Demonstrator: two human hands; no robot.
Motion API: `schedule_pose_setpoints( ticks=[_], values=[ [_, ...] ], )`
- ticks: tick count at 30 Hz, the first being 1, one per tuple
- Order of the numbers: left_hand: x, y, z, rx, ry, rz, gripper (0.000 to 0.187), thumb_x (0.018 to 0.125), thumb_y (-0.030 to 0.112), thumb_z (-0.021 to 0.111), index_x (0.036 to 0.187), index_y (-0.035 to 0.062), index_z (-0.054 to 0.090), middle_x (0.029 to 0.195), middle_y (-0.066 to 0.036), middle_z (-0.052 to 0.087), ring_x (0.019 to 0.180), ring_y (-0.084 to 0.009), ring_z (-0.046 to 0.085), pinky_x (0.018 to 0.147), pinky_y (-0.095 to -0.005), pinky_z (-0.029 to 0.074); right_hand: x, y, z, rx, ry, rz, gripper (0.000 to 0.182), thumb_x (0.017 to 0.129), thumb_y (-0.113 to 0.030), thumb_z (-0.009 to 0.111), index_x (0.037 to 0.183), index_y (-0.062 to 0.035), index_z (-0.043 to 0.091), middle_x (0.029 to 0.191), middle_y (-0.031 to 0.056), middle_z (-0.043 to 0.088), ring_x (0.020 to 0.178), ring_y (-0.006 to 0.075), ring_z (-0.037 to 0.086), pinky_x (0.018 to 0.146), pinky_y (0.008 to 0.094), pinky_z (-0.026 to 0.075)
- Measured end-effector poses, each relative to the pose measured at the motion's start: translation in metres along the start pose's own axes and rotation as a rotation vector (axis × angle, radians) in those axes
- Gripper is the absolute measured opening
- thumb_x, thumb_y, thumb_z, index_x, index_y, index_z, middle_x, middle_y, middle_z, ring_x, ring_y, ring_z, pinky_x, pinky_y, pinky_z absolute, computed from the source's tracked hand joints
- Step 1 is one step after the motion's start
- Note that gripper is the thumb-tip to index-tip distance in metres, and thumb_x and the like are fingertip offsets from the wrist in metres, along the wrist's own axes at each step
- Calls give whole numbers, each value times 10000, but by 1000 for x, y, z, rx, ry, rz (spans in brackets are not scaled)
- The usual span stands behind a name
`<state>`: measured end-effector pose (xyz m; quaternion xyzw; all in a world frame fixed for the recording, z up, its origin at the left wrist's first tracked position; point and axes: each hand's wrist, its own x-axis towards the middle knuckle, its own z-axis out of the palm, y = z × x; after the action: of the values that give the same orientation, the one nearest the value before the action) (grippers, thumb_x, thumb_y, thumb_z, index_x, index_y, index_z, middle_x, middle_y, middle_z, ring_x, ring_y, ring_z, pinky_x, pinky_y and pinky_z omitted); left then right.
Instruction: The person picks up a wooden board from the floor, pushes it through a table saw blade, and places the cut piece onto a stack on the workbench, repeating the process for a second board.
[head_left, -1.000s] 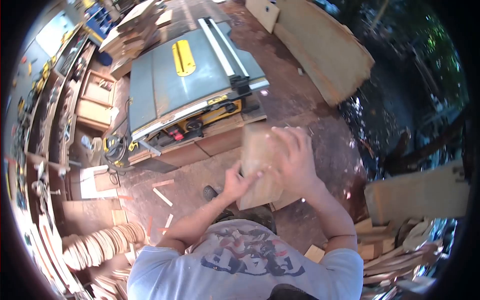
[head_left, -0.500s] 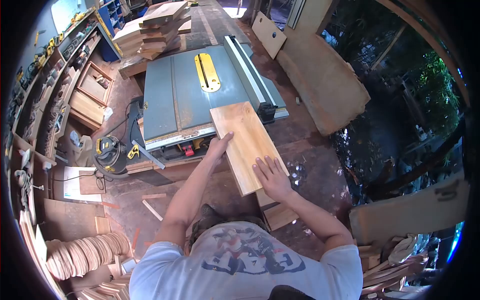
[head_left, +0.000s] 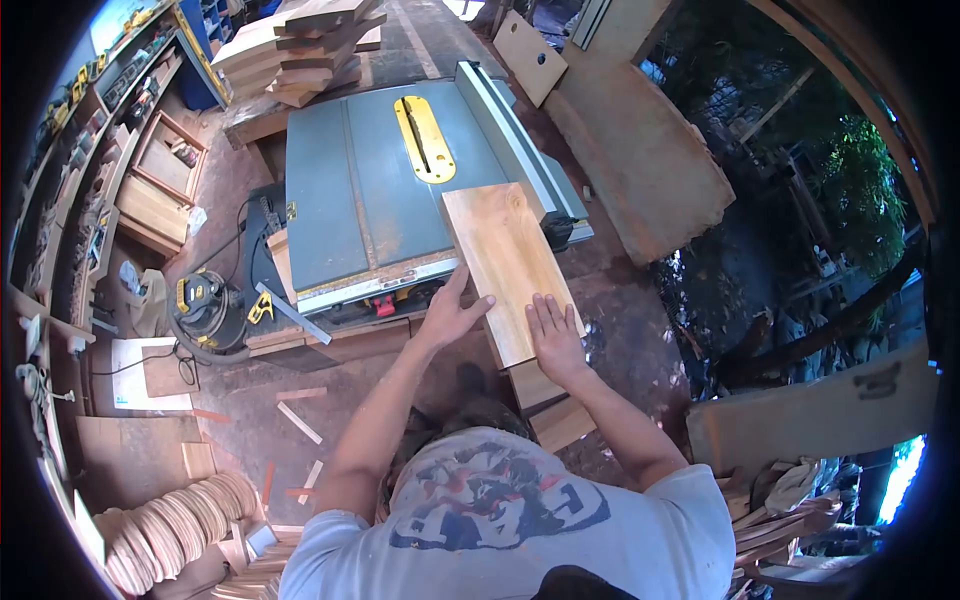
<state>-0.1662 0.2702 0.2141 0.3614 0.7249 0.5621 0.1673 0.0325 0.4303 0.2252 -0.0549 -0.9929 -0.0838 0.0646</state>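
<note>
A pale wooden board (head_left: 512, 250) lies with its far end on the grey table saw (head_left: 320, 190), beside the fence, and its near end juts past the saw's front edge. My right hand (head_left: 555, 340) rests flat on top of the near end, fingers stretched out. At the board's left edge is my left hand (head_left: 455, 312), thumb spread apart from the fingers, touching the side without wrapping around it. The yellow insert plate (head_left: 424, 140) with its slot sits beyond the board. Along the saw's right side runs the metal fence (head_left: 505, 135).
Several thick boards (head_left: 310, 60) are stacked behind the saw. More wood pieces (head_left: 560, 422) lie below my right hand. A shop vacuum (head_left: 207, 305) stands left on the floor, near wood offcuts (head_left: 300, 420). Shelves (head_left: 110, 190) line the left wall.
The board has slid a little forward and right over the saw's edge. My left hand's fingers have opened out along its side; my right hand has moved with the board's near end.
</note>
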Motion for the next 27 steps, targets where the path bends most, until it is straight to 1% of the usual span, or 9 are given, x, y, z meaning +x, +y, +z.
schedule_pose_setpoints(
  ticks=[2, 3, 6, 8, 12, 19, 22, 24, 27],
  values=[
    [-10, -23, 3, -25, 42, 5, 650, 925, 297, 675, 1454, -1, 443, 1354, -213, 597, 1271, -322, 564, 1052, -401, 439, 4, 1, -3, -16, -39, -1, 563, 892, -91, 506, 1434, 35, 419, 1537, 233, 361, 1437, 415, 337, 1128, 646, 272],
    [-25, -32, 7, -258, 68, -155, 513, 938, 260, 663, 1371, 6, 557, 1324, -166, 628, 1183, -257, 612, 1001, -373, 475, 4, 3, -5, -13, -52, -3, 557, 902, -91, 498, 1437, 37, 410, 1538, 236, 363, 1431, 411, 351, 1120, 648, 286],
    [-68, -97, 6, -660, 239, -588, 572, 940, 362, 638, 1400, 40, 527, 1341, -127, 616, 1130, -223, 611, 967, -371, 485, 5, 6, -4, -29, -83, -14, 564, 901, -87, 500, 1442, 37, 403, 1530, 239, 376, 1429, 406, 361, 1117, 652, 289],
    [-85, -180, 4, -1064, 506, -710, 654, 932, 422, 614, 1450, 62, 440, 1357, -103, 605, 1143, -217, 584, 951, -402, 479, 7, 5, -3, -21, -72, -8, 561, 893, -73, 506, 1434, 40, 410, 1525, 243, 387, 1427, 409, 365, 1105, 656, 304],
    [-70, -210, -26, -1386, 868, -776, 848, 894, 546, 577, 1520, 75, 252, 1432, -83, 539, 1268, -255, 484, 1013, -466, 415, 8, 1, -2, -56, -116, -42, 555, 901, -76, 505, 1429, 58, 400, 1520, 256, 383, 1410, 426, 384, 1092, 653, 325],
    [-23, -231, -36, -1756, 854, -709, 1075, 711, 630, 638, 1491, 6, 242, 1526, -75, 378, 1378, -278, 353, 1152, -450, 199, 10, 7, -4, -106, -147, -51, 552, 903, -88, 512, 1420, 75, 405, 1512, 271, 386, 1402, 433, 392, 1063, 648, 363],
    [-13, -229, -35, -1867, 962, -721, 1005, 712, 625, 641, 1435, 16, 298, 1404, -68, 454, 1324, -254, 382, 1158, -436, 181, 15, 6, -5, -90, -118, -51, 551, 904, -104, 517, 1417, 71, 419, 1513, 267, 390, 1399, 433, 398, 1057, 650, 368],
    [-16, -244, -29, -1802, 897, -750, 964, 700, 643, 642, 1384, 27, 353, 1325, -66, 484, 1287, -239, 396, 1153, -437, 174, 16, 6, -7, -90, -133, -49, 556, 905, -109, 517, 1421, 70, 416, 1513, 267, 391, 1397, 435, 401, 1055, 650, 370],
    [-31, -177, -28, -1101, 650, -671, 878, 770, 487, 721, 1421, -2, 392, 1446, -139, 442, 1362, -282, 375, 1147, -401, 252, 21, 7, -8, -114, -144, -52, 561, 905, -113, 515, 1422, 78, 412, 1518, 266, 386, 1398, 435, 402, 1040, 642, 394]
  ],
)
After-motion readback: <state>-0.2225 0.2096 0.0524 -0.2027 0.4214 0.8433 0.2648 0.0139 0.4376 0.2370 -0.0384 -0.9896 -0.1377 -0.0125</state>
